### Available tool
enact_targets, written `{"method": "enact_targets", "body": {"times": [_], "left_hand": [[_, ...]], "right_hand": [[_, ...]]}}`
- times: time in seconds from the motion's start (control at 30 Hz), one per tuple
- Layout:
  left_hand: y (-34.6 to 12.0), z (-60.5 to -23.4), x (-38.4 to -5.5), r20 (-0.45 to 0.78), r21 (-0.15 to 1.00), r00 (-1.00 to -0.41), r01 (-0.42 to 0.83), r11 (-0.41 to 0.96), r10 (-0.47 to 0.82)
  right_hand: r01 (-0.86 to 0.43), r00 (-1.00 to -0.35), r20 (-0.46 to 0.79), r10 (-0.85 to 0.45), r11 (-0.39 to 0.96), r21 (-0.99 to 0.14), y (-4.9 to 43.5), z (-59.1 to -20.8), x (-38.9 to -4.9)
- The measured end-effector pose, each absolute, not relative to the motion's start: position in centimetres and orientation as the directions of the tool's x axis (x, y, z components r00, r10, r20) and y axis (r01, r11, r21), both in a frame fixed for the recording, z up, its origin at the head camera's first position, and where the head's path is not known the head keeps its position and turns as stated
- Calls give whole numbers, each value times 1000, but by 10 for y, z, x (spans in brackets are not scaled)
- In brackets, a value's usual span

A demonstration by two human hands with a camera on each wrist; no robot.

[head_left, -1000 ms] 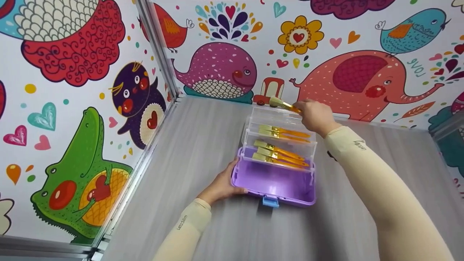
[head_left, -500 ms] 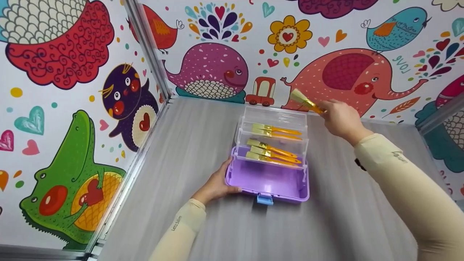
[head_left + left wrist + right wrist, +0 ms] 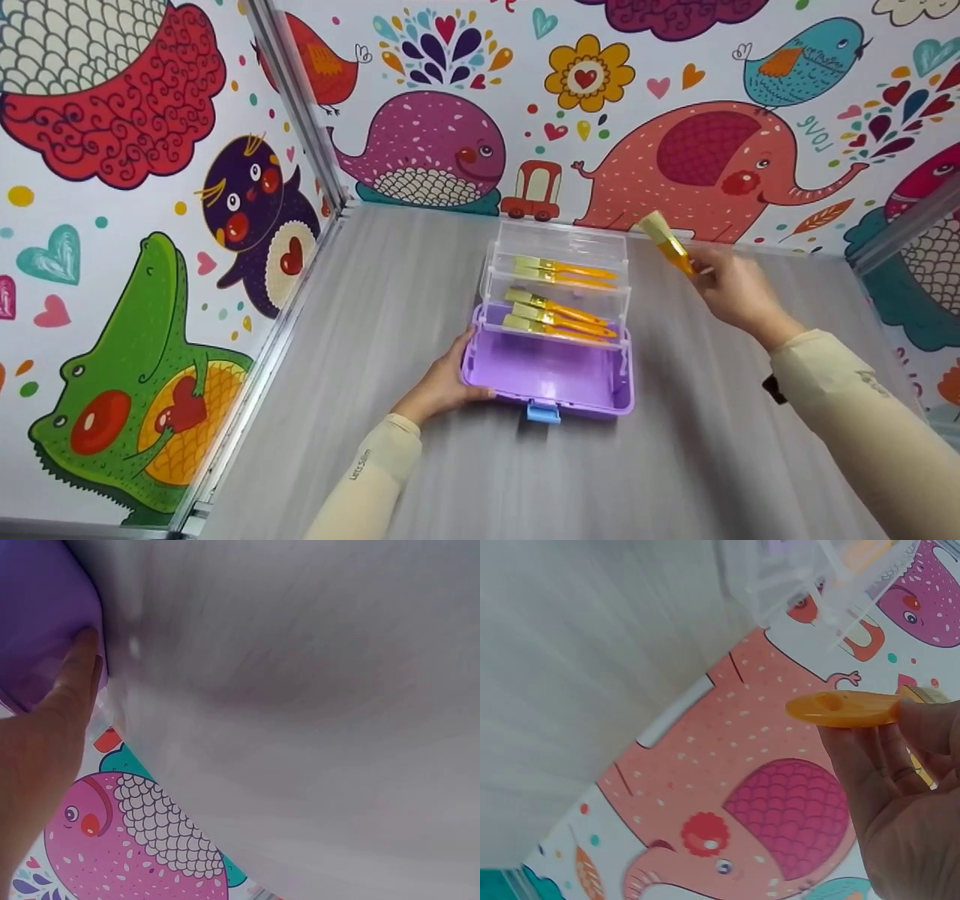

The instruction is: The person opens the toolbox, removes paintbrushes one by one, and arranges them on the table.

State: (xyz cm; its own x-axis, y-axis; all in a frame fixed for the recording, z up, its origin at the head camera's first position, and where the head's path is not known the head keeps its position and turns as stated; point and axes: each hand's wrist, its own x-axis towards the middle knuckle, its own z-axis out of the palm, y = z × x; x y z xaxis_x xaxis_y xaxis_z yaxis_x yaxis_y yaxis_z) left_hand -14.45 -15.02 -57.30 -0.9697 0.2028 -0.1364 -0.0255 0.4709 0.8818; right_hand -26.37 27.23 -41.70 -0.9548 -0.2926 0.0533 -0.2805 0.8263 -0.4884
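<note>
A purple storage box with a blue latch stands unfolded on the table. My left hand holds its front left corner, thumb along the front and fingers on the side; the left wrist view has a finger lying against the purple wall. In my right hand is a flat paintbrush, raised right of the box, bristles up and left. Its orange handle shows in the right wrist view, pinched near the bristle end. Paintbrushes lie in an upper clear tray, and several paintbrushes lie in the lower one.
The clear topmost tray stands at the back of the box, near the rear wall. Printed panels rise behind and at left, joined by a metal post. Grey tabletop surrounds the box.
My right hand has moved right, away from over the trays, and then down a little, turning the paintbrush more upright. The left hand keeps its hold on the box. The head view has shifted slightly.
</note>
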Motion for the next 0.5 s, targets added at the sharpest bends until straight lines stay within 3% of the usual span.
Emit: {"method": "enact_targets", "body": {"times": [0.5], "left_hand": [[-150, -572, -145, -121, 884, -971, -12, 467, 204]], "right_hand": [[-72, -979, -100, -175, 766, -639, 297, -489, -233]]}}
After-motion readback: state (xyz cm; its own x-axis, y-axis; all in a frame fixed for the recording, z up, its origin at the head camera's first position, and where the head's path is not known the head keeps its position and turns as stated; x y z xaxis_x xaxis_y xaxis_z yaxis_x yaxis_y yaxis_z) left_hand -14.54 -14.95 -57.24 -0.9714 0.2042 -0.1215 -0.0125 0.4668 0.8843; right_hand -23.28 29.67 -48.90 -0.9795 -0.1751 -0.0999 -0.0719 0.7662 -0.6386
